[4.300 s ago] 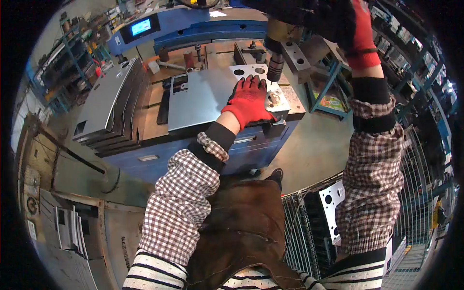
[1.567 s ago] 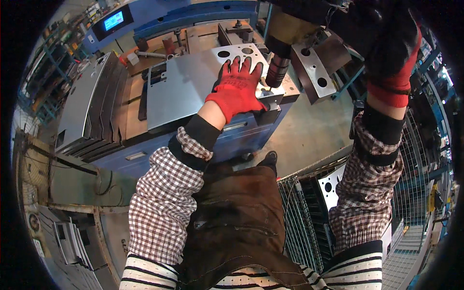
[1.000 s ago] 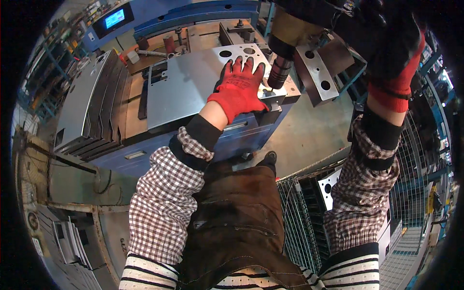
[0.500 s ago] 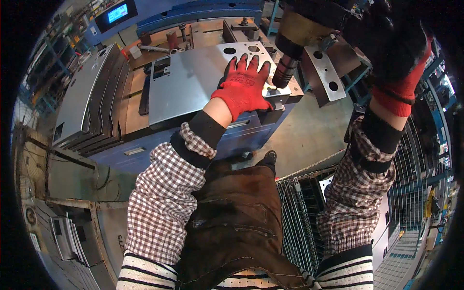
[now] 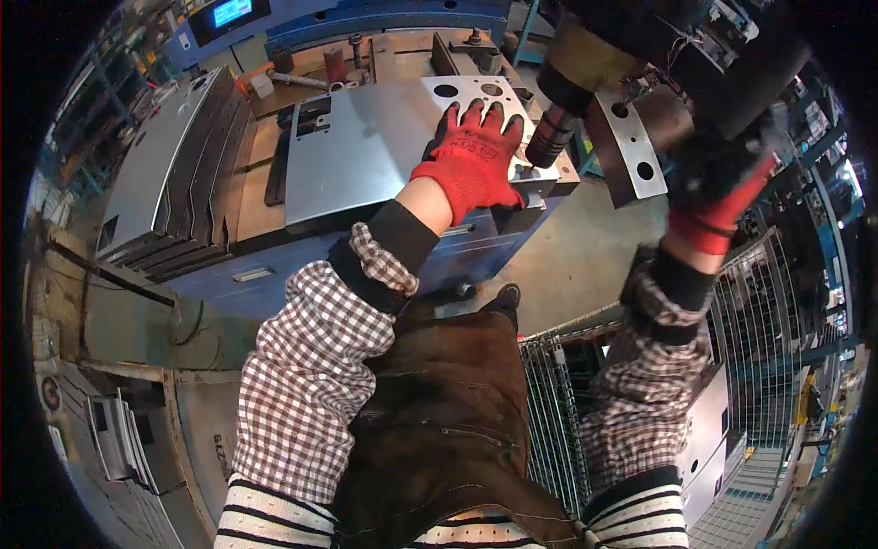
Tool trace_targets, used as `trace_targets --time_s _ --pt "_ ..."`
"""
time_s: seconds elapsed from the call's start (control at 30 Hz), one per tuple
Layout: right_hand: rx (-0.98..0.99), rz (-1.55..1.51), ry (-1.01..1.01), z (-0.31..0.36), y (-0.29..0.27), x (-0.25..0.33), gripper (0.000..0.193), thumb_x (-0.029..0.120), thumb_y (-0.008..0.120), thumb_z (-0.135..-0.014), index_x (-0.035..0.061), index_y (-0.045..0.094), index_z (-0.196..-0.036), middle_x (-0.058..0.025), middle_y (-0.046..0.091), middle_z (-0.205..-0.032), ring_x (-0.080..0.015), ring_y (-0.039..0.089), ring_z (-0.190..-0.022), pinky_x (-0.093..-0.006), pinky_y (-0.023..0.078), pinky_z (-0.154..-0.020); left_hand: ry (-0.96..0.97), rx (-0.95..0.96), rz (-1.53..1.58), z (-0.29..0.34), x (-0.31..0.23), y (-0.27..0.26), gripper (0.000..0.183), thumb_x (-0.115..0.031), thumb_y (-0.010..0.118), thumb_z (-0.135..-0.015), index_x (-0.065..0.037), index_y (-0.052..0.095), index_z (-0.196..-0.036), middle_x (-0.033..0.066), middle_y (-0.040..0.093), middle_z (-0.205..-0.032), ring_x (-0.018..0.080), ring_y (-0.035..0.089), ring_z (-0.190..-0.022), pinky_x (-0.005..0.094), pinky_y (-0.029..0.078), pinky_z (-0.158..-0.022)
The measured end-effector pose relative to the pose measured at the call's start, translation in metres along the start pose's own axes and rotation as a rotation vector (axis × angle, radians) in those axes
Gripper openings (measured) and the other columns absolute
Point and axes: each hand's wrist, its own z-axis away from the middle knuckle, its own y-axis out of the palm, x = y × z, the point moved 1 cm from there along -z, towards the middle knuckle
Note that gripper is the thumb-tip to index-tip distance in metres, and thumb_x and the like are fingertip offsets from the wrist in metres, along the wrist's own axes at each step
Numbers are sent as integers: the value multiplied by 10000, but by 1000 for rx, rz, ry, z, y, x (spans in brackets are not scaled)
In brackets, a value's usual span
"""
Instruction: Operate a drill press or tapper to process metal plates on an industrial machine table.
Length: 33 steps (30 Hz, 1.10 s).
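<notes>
My left hand (image 5: pixel 476 156), in a red glove with black fingertips, lies flat with fingers spread on a bent grey sheet-metal panel (image 5: pixel 361 151). The panel has round holes at its far right corner and a rectangular cutout at its left. Just right of those fingers, the dark spindle (image 5: pixel 551 137) of a drilling or tapping machine points down at the panel's right end. My right hand (image 5: pixel 718 188), gloved alike, is raised at the right beside the machine's dark, blurred parts. Motion smears its fingers, so whether it grips anything is unclear.
Several similar bent panels (image 5: pixel 165 169) stand stacked on the left of the workbench (image 5: pixel 261 220). Bolts and clamp blocks (image 5: pixel 337 66) sit along its back. A perforated metal bracket (image 5: pixel 636 156) hangs right of the spindle. Wire-mesh cart (image 5: pixel 549 403) sides rise close by my right arm.
My right hand has come down and a little left, toward me. My left hand stays spread on the panel, while the whole view has shifted slightly.
</notes>
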Motion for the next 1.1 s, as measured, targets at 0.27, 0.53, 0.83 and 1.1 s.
trace_targets --time_s 0.27,0.53,0.83,1.1 --pt "196 115 611 163 21 -105 337 240 473 -932 34 507 -1196 -64 558 -1110 -165 541 -965 -311 439 -817 22 -3 -2 -3 -6 -4 1022 -628 664 -597 -101 296 -1392 197 310 -1403 387 271 -1309 544 174 -1058" --pt "177 55 568 193 60 -81 412 262 435 -939 34 458 -1282 -74 515 -1205 -148 515 -988 -280 424 -818 32 -33 25 -1 -3 -2 1000 -608 675 -601 -92 315 -1378 203 308 -1406 390 266 -1311 540 165 -1060" --pt "122 35 654 181 69 -66 425 278 381 -953 20 446 -1284 -133 486 -1257 -239 509 -1117 -333 434 -902 16 -45 31 0 -2 2 1022 -609 687 -582 -106 307 -1387 190 299 -1418 370 253 -1323 528 160 -1070" --pt "191 207 442 185 66 -76 406 221 402 -926 39 449 -1285 -127 500 -1234 -229 522 -1092 -319 446 -869 25 -45 9 -2 -2 2 1030 -610 693 -574 -101 311 -1384 185 300 -1418 364 258 -1321 524 163 -1071"
